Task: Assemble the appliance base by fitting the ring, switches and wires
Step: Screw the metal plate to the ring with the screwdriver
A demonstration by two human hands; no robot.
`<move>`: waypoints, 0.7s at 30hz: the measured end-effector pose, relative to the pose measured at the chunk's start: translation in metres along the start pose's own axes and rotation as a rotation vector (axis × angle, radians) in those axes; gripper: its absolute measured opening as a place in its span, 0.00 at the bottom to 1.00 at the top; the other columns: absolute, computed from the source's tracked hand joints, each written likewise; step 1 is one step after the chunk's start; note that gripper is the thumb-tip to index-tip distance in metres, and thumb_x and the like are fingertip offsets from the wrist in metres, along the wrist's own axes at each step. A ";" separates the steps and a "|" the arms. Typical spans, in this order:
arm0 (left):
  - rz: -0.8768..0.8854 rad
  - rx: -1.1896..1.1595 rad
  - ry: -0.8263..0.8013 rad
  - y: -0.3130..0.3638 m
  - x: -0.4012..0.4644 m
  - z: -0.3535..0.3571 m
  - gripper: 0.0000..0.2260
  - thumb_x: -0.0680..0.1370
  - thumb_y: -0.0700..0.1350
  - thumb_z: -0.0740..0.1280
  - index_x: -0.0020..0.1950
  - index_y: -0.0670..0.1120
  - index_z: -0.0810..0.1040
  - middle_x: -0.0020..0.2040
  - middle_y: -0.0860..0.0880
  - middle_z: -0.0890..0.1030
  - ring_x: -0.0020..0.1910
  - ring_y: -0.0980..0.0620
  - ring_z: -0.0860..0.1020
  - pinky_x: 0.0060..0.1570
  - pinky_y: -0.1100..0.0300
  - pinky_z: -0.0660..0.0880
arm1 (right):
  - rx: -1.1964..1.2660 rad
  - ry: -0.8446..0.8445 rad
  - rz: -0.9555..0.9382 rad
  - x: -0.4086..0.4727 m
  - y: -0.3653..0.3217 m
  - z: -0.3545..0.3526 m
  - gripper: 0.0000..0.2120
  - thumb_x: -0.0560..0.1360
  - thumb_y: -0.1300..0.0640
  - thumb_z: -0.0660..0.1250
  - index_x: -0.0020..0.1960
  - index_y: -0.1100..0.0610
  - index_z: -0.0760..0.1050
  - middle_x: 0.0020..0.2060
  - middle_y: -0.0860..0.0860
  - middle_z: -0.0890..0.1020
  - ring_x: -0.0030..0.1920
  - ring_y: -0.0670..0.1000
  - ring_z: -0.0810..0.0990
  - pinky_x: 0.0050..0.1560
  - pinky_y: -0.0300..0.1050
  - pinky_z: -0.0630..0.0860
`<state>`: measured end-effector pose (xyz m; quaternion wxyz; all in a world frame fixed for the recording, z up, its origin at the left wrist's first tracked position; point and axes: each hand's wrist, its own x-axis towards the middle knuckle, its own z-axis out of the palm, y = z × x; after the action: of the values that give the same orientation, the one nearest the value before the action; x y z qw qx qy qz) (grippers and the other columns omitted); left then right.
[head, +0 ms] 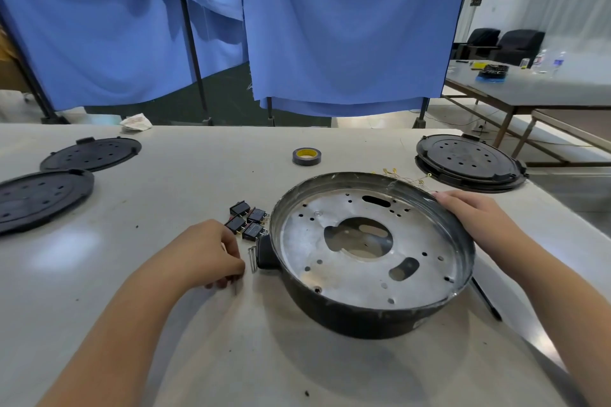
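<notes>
The appliance base [370,307], a black bowl with a perforated metal plate inside, sits at the middle right of the table. My right hand [476,218] holds its far right rim, fingers curled over the edge. My left hand [211,251] is just left of the base with fingers curled, pinching a thin screw [235,287] that points down at the table. Two more screws [253,259] lie beside the base's side knob. Several black rocker switches [248,221] are clustered above my left hand. Thin wires with yellow terminals [406,177] lie behind the base.
A roll of dark tape [306,156] lies behind the base. Two black perforated lids [91,154] [43,198] lie at the left, and another stack [469,162] at the right. A thin black tool [486,301] rests by the base's right side. Blue curtains hang behind.
</notes>
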<state>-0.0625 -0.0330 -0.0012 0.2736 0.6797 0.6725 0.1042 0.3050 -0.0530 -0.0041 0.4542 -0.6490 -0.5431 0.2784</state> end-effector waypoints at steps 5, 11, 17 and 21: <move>0.049 0.011 0.000 0.005 -0.004 0.002 0.04 0.69 0.39 0.71 0.34 0.46 0.80 0.27 0.50 0.82 0.24 0.55 0.78 0.27 0.63 0.75 | -0.005 0.005 0.007 0.001 0.000 0.000 0.10 0.79 0.50 0.62 0.48 0.50 0.82 0.45 0.48 0.84 0.48 0.49 0.81 0.48 0.44 0.73; 0.109 0.019 0.099 0.010 -0.006 0.001 0.04 0.66 0.41 0.72 0.31 0.47 0.81 0.27 0.51 0.81 0.23 0.58 0.77 0.25 0.67 0.71 | -0.003 -0.003 0.009 0.002 0.002 0.000 0.07 0.78 0.52 0.64 0.49 0.50 0.81 0.46 0.47 0.83 0.49 0.48 0.80 0.48 0.42 0.73; 0.203 -0.366 0.319 0.011 -0.013 -0.018 0.07 0.69 0.35 0.73 0.33 0.45 0.83 0.29 0.47 0.83 0.31 0.49 0.83 0.36 0.58 0.81 | -0.016 0.014 -0.011 0.001 -0.001 0.000 0.08 0.78 0.55 0.64 0.54 0.52 0.80 0.49 0.47 0.82 0.51 0.47 0.79 0.47 0.40 0.73; 0.419 -0.879 0.286 0.042 -0.031 -0.020 0.07 0.70 0.34 0.73 0.35 0.44 0.84 0.33 0.43 0.84 0.31 0.50 0.82 0.34 0.64 0.78 | -0.020 0.164 -0.205 -0.012 -0.029 -0.001 0.06 0.76 0.56 0.67 0.49 0.47 0.80 0.44 0.42 0.83 0.47 0.40 0.80 0.42 0.31 0.71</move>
<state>-0.0390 -0.0565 0.0437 0.4120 0.5994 0.4451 0.5222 0.2897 -0.0649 0.0204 0.5169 -0.6150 -0.5704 0.1712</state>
